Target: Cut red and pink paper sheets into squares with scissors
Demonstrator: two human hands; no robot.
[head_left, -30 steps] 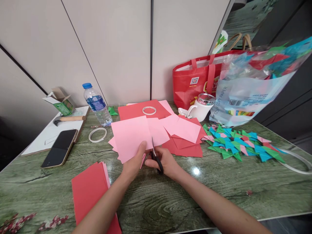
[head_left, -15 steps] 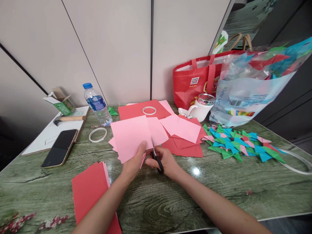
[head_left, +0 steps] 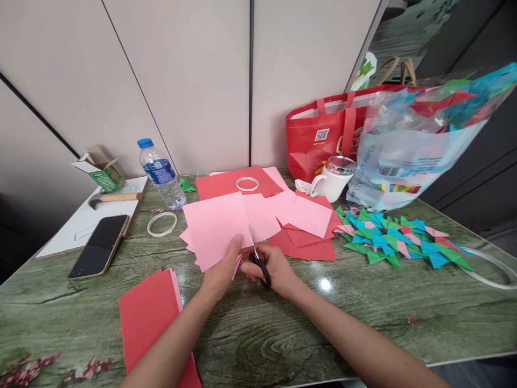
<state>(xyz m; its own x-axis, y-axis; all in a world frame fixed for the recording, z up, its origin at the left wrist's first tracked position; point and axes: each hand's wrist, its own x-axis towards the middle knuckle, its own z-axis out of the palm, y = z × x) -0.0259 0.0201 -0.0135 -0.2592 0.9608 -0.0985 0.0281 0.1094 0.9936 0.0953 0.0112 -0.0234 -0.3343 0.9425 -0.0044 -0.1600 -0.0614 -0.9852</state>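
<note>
My left hand (head_left: 224,264) grips a pink sheet of paper (head_left: 216,226) by its lower right part, thumb on top. In my right hand (head_left: 274,268) is a pair of scissors (head_left: 263,269) with black handles. Its blades point away from me and lie in the pink paper, along a cut whose right-hand strip bends off to the right. More pink pieces peek out below the held sheet. To the right, loose pink sheets (head_left: 309,214) rest on red sheets (head_left: 315,249). My fingers under the paper are partly hidden.
A stack of red and pink paper (head_left: 149,318) lies by my left forearm. Around stand a water bottle (head_left: 163,175), phone (head_left: 99,246), hammer (head_left: 119,197), tape rolls (head_left: 162,223), white mug (head_left: 332,183), red bag (head_left: 311,145), plastic bag (head_left: 396,167) and folded paper pieces (head_left: 396,237).
The scissors' blades have shifted slightly, and the right-hand paper strip has moved a little to the right. Both hands stay nearly in place.
</note>
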